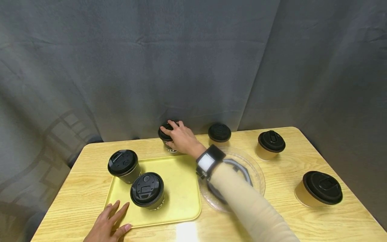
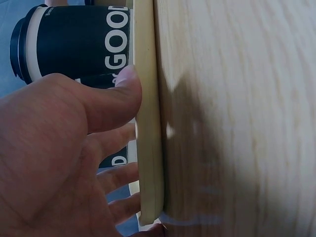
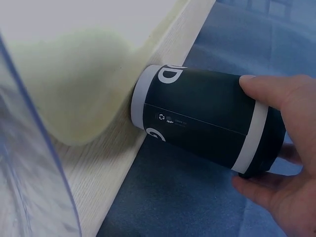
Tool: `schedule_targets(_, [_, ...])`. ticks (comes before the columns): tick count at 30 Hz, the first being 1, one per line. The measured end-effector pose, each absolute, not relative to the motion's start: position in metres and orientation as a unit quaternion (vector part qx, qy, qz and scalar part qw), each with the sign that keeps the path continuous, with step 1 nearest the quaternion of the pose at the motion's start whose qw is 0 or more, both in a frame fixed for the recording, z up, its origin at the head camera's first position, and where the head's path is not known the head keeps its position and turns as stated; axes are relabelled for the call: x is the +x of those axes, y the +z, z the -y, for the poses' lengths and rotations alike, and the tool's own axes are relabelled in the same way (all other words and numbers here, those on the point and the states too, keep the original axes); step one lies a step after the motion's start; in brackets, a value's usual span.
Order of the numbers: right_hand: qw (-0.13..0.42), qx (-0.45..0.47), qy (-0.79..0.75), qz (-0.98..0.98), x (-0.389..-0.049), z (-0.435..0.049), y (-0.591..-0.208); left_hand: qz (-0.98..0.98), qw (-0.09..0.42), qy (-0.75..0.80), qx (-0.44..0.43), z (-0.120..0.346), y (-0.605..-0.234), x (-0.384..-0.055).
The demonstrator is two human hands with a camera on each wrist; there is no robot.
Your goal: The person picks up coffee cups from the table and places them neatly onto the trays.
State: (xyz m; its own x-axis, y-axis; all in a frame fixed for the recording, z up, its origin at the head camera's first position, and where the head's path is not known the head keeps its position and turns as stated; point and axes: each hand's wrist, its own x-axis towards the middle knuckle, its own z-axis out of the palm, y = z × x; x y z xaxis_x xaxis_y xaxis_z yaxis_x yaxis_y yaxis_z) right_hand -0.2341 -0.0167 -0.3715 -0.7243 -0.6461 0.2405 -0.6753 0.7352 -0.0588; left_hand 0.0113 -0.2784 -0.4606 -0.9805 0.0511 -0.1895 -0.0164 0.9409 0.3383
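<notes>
My right hand (image 1: 182,139) grips a lidded black paper coffee cup (image 3: 197,118) around its lid end, thumb on one side and fingers on the other. This cup stands at the table's back edge, just behind the yellow tray (image 1: 179,188). On the tray's left half are two more black coffee cups, one farther back (image 1: 123,163) and one nearer the front (image 1: 147,190). My left hand (image 1: 105,223) lies at the tray's front left corner, fingers spread, with thumb and fingertips against the rim. In the left wrist view, a black cup (image 2: 74,44) rises just beyond the thumb.
Right of the tray is a round clear plastic container (image 1: 260,174), partly under my right forearm, with a dark angular shape inside its outline. Brown cups with black lids stand at the back (image 1: 219,132), back right (image 1: 271,141) and right (image 1: 321,188). A grey curtain (image 1: 193,67) hangs behind.
</notes>
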Motion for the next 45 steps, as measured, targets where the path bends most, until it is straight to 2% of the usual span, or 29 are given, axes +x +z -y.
schedule_targets(7, [0.103,0.354,0.073,0.927,-0.233,0.013,-0.369,-0.98,0.088,0.176,0.014,0.277,-0.461,0.011])
schedule_targets(14, [0.109,0.354,0.085,0.925,-0.232,0.01,-0.366,-0.979,0.102,0.175,0.01,0.277,-0.461,0.01])
schedule_targets(24, [0.119,0.348,0.088,0.926,-0.228,0.004,-0.361,-0.984,0.059,0.164,0.024,0.279,-0.464,0.011])
schedule_targets(45, [0.158,0.36,0.091,0.915,-0.211,-0.011,-0.348,-0.982,0.084,0.166,0.019,0.276,-0.463,0.006])
